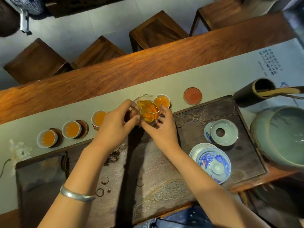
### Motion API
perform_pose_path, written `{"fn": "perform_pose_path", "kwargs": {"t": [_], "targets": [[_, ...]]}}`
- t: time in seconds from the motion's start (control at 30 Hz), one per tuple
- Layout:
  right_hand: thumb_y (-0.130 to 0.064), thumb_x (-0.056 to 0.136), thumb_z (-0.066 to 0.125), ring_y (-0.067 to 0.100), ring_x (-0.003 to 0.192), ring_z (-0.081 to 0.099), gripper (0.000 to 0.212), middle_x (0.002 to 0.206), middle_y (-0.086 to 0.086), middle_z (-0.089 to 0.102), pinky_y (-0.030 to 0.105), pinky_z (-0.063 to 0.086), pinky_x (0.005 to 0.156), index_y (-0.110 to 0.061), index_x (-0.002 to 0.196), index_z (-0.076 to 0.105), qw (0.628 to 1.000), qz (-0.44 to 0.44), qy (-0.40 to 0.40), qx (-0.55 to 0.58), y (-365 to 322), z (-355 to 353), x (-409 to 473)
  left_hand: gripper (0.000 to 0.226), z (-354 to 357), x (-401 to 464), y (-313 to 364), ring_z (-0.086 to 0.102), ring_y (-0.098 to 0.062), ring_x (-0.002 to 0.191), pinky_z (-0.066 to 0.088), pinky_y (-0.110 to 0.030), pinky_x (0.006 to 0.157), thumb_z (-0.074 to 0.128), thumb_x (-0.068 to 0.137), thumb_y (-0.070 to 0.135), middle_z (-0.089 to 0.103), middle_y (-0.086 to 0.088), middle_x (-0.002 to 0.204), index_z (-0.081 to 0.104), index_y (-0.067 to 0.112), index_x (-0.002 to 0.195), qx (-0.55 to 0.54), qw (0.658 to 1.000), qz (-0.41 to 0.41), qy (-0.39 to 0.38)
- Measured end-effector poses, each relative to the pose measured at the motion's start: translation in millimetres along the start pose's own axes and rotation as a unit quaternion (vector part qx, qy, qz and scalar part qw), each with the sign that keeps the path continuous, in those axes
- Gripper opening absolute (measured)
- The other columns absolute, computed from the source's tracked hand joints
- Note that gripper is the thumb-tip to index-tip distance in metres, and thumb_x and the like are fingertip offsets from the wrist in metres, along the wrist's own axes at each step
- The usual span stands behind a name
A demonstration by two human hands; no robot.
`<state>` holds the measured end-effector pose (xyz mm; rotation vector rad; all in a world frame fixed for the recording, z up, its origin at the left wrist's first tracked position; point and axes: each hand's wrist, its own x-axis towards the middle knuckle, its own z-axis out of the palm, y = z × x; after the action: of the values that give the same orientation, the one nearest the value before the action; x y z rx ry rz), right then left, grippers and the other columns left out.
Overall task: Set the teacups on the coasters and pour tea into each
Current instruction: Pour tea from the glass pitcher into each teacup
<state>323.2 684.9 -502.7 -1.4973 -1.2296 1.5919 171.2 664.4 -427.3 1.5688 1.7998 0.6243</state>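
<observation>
Both hands hold a glass pitcher of amber tea above the pale runner. My left hand grips its left side and my right hand cups its right side and base. Just behind the pitcher a filled teacup stands on a coaster. Three more filled white teacups sit to the left on dark coasters: one beside my left hand, one further left, one at the far left. An empty red coaster lies to the right.
A dark carved tea tray holds a celadon strainer and a blue-and-white lidded gaiwan. A large green bowl and a dark tool holder stand at right. Wooden stools line the table's far side.
</observation>
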Motion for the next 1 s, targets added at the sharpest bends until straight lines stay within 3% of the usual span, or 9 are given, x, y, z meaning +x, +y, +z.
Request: {"fn": "perform_pose_path", "kwargs": {"t": [0.1,0.27,0.4,0.53,0.87,0.93,1.0], "targets": [[-0.061,0.059,0.077,0.008,0.126,0.051,0.106,0.147,-0.003,0.041,0.021,0.048,0.100,-0.026,0.148,0.031,0.997,-0.039,-0.004,-0.065,-5.8,-2.8,-7.3,0.014,0.7,-14.9,-1.5,0.053,-0.006,0.066,0.039,-0.018,0.058,0.061,0.092,0.022,0.058,0.012,0.072,0.054,0.026,0.103,-0.034,0.999,0.004,0.020],[-0.065,0.060,0.072,0.015,0.130,0.049,0.105,0.143,-0.005,0.038,0.035,0.046,0.107,-0.025,0.148,0.031,0.986,-0.088,-0.032,-0.138,-15.5,2.0,-23.4,0.016,-2.3,-48.2,-7.2,0.053,-0.003,0.069,0.038,-0.010,0.058,0.062,0.091,0.019,0.055,0.012,0.074,0.053,0.028,0.102,-0.079,0.995,-0.004,0.068],[-0.052,0.064,0.081,0.015,0.128,0.049,0.092,0.137,-0.010,0.038,0.037,0.046,0.108,-0.031,0.141,0.035,0.980,-0.108,-0.073,-0.151,-17.7,19.3,-40.5,0.016,-8.4,-84.4,-18.1,0.057,-0.006,0.075,0.042,-0.015,0.064,0.062,0.091,0.022,0.059,0.019,0.083,0.054,0.030,0.102,-0.100,0.988,-0.031,0.116],[-0.035,0.071,0.087,0.017,0.132,0.048,0.096,0.145,-0.003,0.037,0.041,0.045,0.108,-0.020,0.148,0.032,0.968,-0.128,-0.113,-0.185,-14.8,47.9,-60.8,0.018,-15.3,-127.9,-36.9,0.062,-0.005,0.088,0.045,-0.011,0.071,0.064,0.089,0.022,0.066,0.015,0.092,0.056,0.031,0.103,-0.125,0.976,-0.072,0.164],[-0.037,0.069,0.087,0.013,0.131,0.047,0.089,0.132,-0.018,0.036,0.043,0.044,0.109,-0.042,0.137,0.029,0.914,-0.190,-0.269,-0.239,3.0,138.9,-132.4,0.020,-26.5,-258.2,-95.9,0.062,-0.005,0.089,0.043,-0.010,0.073,0.065,0.089,0.020,0.063,0.016,0.093,0.057,0.032,0.102,-0.145,0.932,-0.136,0.303],[-0.035,0.069,0.088,0.015,0.132,0.046,0.088,0.128,-0.023,0.035,0.043,0.043,0.109,-0.042,0.134,0.029,0.901,-0.198,-0.294,-0.248,9.6,158.1,-146.5,0.019,-27.3,-281.6,-108.2,0.063,-0.006,0.089,0.046,-0.016,0.075,0.065,0.089,0.021,0.063,0.014,0.093,0.056,0.033,0.102,-0.148,0.922,-0.154,0.324],[-0.034,0.068,0.089,0.017,0.132,0.047,0.089,0.132,-0.016,0.038,0.043,0.045,0.108,-0.037,0.136,0.032,0.891,-0.201,-0.314,-0.260,16.3,176.5,-159.3,0.019,-26.9,-303.2,-121.0,0.063,-0.008,0.091,0.049,-0.024,0.079,0.065,0.088,0.021,0.063,0.014,0.095,0.057,0.031,0.102,-0.159,0.910,-0.167,0.343]]}}
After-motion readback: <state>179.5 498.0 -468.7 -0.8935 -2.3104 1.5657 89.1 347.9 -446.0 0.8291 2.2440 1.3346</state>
